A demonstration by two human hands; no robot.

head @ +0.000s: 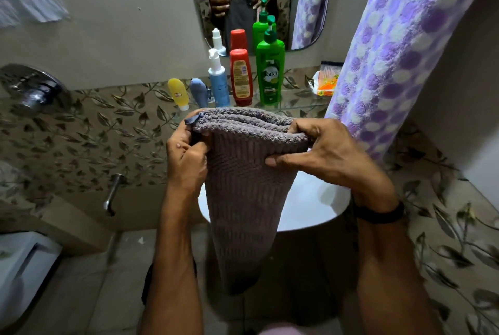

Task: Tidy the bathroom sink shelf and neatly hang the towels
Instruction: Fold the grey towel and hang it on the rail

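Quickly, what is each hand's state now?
Left hand: grips the top left corner of the folded grey ribbed towel.
Right hand: pinches the same towel's top right edge.

Beyond the left hand (pixel 186 156) bottles (pixel 241 78) crowd the glass shelf (pixel 299 104); beyond the right hand (pixel 326 154) bare glass runs to an orange packet (pixel 325 85). A purple towel (pixel 399 64) hangs close outside the right hand. The grey towel (pixel 243 186) both grip screens the sink (pixel 318 199) below. Outside the left hand, open air.
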